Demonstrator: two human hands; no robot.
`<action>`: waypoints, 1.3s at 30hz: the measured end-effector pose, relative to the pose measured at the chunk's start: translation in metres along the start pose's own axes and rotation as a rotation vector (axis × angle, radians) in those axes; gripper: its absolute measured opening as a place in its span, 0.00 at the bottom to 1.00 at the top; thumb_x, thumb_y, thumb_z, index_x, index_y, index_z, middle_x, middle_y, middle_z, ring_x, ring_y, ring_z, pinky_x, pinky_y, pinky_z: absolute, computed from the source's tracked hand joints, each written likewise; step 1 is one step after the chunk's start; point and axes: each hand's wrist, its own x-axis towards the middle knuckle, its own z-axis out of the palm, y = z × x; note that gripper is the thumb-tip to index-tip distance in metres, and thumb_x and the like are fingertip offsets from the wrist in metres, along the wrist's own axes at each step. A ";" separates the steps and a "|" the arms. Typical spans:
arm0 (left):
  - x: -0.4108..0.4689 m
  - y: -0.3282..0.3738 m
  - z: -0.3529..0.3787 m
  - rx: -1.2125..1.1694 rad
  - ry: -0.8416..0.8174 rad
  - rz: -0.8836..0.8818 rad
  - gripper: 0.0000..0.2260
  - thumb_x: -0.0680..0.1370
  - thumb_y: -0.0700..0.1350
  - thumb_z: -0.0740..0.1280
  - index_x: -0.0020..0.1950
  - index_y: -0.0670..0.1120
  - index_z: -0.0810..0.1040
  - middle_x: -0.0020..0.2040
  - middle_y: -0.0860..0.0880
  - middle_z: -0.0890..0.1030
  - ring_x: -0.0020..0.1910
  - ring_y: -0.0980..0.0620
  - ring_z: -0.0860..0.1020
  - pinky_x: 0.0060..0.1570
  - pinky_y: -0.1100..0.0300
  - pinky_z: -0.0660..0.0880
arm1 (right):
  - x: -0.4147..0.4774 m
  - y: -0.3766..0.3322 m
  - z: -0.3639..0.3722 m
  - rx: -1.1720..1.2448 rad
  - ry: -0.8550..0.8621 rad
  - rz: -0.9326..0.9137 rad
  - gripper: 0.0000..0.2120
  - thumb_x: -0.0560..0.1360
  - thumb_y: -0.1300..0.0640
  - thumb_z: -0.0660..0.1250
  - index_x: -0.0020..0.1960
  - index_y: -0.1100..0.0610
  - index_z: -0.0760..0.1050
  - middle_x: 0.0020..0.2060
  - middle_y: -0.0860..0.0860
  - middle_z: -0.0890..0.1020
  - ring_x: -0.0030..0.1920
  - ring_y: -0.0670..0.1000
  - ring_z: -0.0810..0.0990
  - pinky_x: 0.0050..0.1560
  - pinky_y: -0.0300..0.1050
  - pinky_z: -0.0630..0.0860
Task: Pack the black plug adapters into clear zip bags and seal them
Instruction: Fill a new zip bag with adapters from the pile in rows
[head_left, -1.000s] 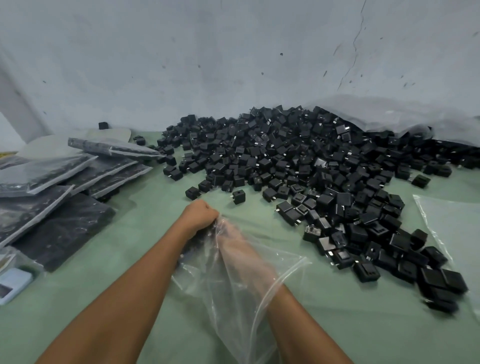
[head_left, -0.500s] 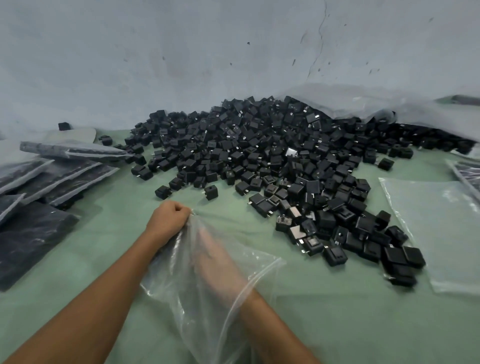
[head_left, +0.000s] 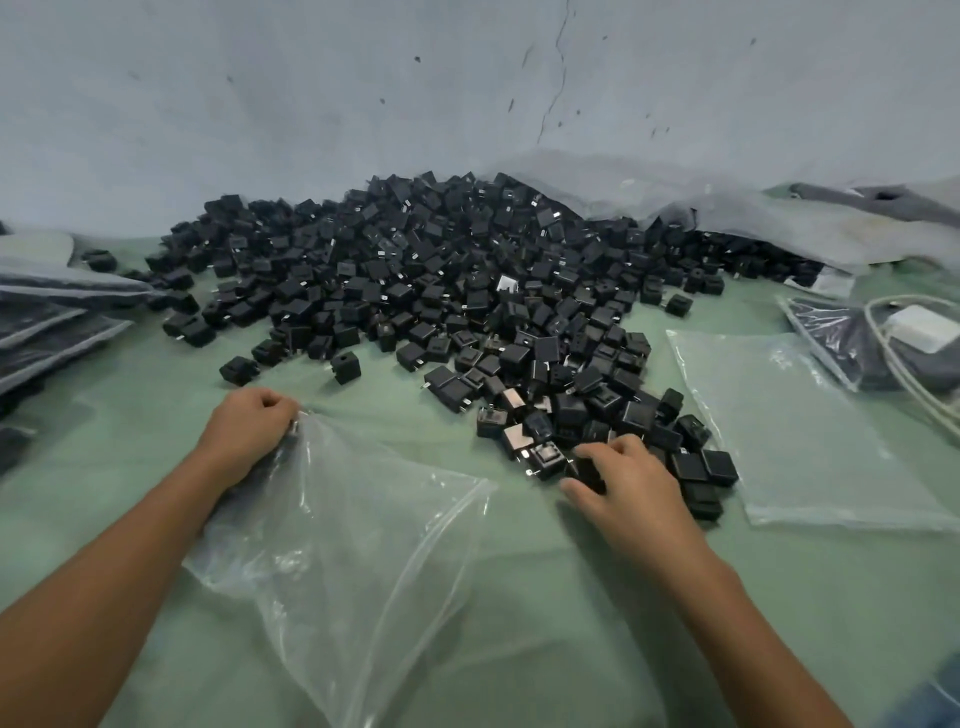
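Note:
A large heap of black plug adapters covers the green table from the wall forward. A clear zip bag lies in front of me, its top corner gripped in my left hand, which is curled into a fist. A few dark adapters show through the bag near that hand. My right hand is outside the bag at the near edge of the heap, thumb and fingers curled round a black adapter.
An empty flat clear bag lies to the right of the heap. Filled bags of adapters are stacked at the left. A white charger with cable and another bag lie at the far right. The wall stands behind the heap.
My right hand has come out of the bag and moved right to the near edge of the heap, closing on an adapter. The left hand keeps its grip on the bag.

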 end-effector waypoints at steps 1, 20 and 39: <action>0.000 0.000 0.000 -0.005 -0.001 0.001 0.09 0.78 0.46 0.67 0.39 0.50 0.82 0.38 0.49 0.83 0.39 0.48 0.80 0.40 0.54 0.75 | 0.001 0.000 0.005 0.001 0.001 0.008 0.18 0.77 0.43 0.67 0.66 0.46 0.74 0.58 0.48 0.71 0.58 0.53 0.74 0.59 0.48 0.72; -0.012 0.011 -0.004 -0.036 -0.027 -0.053 0.12 0.78 0.45 0.66 0.36 0.44 0.81 0.30 0.45 0.81 0.27 0.49 0.76 0.34 0.53 0.77 | -0.088 -0.106 0.030 1.564 -0.580 0.243 0.12 0.81 0.67 0.59 0.53 0.65 0.81 0.46 0.65 0.83 0.39 0.59 0.85 0.37 0.46 0.83; -0.014 0.011 -0.006 -0.040 -0.051 -0.001 0.12 0.79 0.46 0.65 0.42 0.39 0.82 0.42 0.45 0.85 0.45 0.45 0.83 0.50 0.48 0.80 | 0.008 -0.216 0.117 0.972 -0.118 0.038 0.06 0.74 0.53 0.70 0.47 0.54 0.75 0.40 0.49 0.82 0.41 0.51 0.81 0.39 0.46 0.78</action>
